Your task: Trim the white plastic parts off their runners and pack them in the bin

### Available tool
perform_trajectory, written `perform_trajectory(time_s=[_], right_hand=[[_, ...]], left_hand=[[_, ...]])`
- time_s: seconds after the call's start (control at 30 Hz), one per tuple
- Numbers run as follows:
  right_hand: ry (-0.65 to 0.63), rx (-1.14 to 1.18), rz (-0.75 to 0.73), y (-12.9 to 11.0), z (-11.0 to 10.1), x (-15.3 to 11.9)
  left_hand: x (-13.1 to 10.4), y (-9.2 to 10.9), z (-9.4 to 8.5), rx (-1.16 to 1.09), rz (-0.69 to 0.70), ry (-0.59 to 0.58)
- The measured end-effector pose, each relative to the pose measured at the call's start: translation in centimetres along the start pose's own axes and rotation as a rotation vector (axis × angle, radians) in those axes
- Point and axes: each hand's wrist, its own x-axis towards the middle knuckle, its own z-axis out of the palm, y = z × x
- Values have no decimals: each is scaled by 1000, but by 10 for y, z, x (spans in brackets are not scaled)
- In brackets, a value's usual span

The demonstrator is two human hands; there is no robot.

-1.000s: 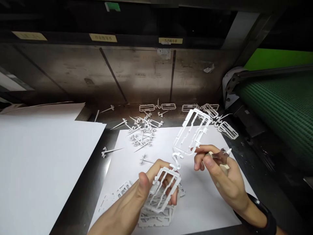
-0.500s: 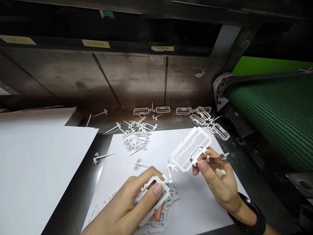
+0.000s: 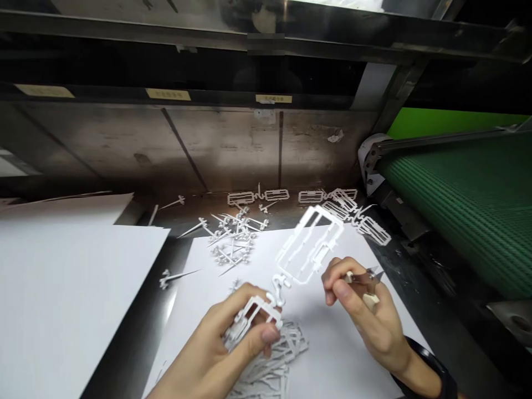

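Note:
My left hand (image 3: 233,338) is closed on a white plastic frame part (image 3: 308,244); its two slotted frames are joined by a curved runner, one between my thumb and fingers, the other tilted up toward the back. To the right, my right hand (image 3: 366,310) has thumb and fingertips together, just apart from the raised frame. Tucked in that palm are small thread snips (image 3: 363,278), blades pointing up and right. Under my left hand lies a pile of white frames (image 3: 286,349), partly hidden. Several cut-off white sprues (image 3: 233,238) lie heaped behind it.
White paper (image 3: 332,343) covers the metal worktop. More joined frames (image 3: 372,228) lie along the back. Paper sheets (image 3: 75,288) are stacked at left. A green conveyor belt (image 3: 465,205) runs at right; a metal wall (image 3: 233,144) stands behind.
My right fingertips have let go of the raised frame and are apart from it. The frame part has shifted left with my left hand. The view has tilted up slightly.

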Motion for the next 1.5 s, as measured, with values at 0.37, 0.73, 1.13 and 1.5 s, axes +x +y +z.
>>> perform_trajectory(time_s=[0.37, 0.73, 1.13, 1.5], right_hand=[[-356, -310, 332, 29, 10, 9], [-269, -273, 301, 21, 0, 9], [-285, -307, 307, 20, 0, 8], [-233, -244, 323, 10, 5, 9]], left_hand=[[20, 0, -21, -918, 37, 11], [17, -3, -10, -940, 44, -151], [16, -9, -8, -819, 73, -166], [16, -11, -3, -745, 56, -217]])
